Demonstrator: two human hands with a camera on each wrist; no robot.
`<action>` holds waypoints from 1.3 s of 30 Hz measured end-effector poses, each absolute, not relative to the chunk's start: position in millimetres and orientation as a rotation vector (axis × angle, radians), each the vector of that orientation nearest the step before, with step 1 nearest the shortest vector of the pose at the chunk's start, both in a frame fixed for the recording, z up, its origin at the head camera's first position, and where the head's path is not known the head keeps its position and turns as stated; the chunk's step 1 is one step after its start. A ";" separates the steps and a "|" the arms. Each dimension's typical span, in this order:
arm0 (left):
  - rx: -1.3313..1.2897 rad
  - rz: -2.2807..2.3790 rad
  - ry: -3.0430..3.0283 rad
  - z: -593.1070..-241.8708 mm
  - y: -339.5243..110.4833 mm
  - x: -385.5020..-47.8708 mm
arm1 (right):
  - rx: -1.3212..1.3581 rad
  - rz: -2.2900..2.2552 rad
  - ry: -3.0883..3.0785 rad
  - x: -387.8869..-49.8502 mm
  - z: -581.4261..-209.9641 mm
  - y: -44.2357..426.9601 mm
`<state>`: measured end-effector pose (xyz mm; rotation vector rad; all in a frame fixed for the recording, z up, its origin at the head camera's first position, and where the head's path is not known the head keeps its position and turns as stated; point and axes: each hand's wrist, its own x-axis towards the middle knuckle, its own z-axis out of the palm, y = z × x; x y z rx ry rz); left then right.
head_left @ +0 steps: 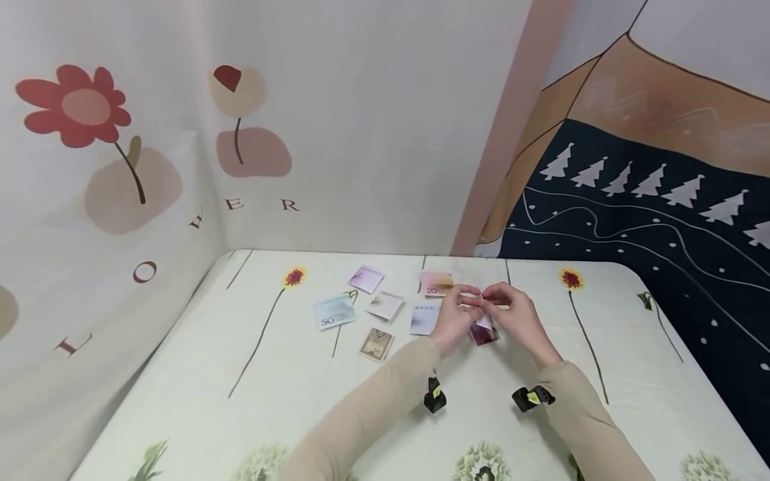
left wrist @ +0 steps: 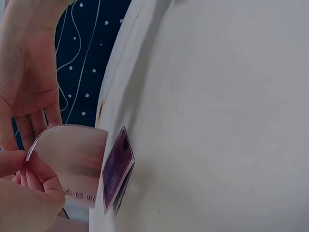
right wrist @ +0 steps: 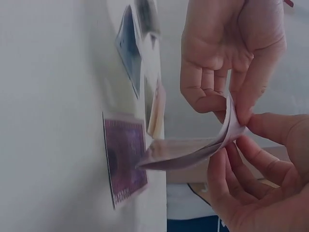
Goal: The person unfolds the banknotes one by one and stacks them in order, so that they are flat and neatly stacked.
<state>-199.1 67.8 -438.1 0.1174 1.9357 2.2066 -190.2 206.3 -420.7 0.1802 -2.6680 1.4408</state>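
Both hands meet above the right part of the table and pinch a folded pinkish banknote (left wrist: 79, 154) (right wrist: 186, 155). My left hand (head_left: 455, 319) (left wrist: 30, 200) (right wrist: 231, 53) has thumb and fingers on its upper edge. From the other side my right hand (head_left: 519, 321) (left wrist: 34, 72) (right wrist: 265, 179) pinches the same edge, its other fingers bent. The note curves and hangs down from the fingertips. Just below it a dark purple folded note (head_left: 484, 335) (left wrist: 118, 169) (right wrist: 126, 159) lies on the table, its layers slightly spread.
Left of the hands lie several notes: a pink 20 (head_left: 436, 283), a pale violet one (head_left: 424, 320), a whitish one (head_left: 386, 305), a purple one (head_left: 365, 278), a blue 50 (head_left: 335, 312) and a brown one (head_left: 377, 345). A flowered cloth (head_left: 198, 414) covers the table; curtains hang behind.
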 end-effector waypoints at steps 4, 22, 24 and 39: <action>0.131 2.216 1.900 -438.0 63.8 -195.3 | 0.189 1.535 -2.641 -186.5 -420.3 206.0; 0.159 2.295 1.517 -449.2 26.9 -176.3 | 0.233 2.112 -2.513 -170.5 -428.9 191.5; 0.141 2.291 1.479 -450.2 23.5 -174.8 | 0.244 2.114 -2.505 -169.6 -431.6 189.2; 0.113 2.302 1.446 -445.1 -5.0 -168.6 | 0.267 2.254 -2.423 -158.4 -427.0 175.4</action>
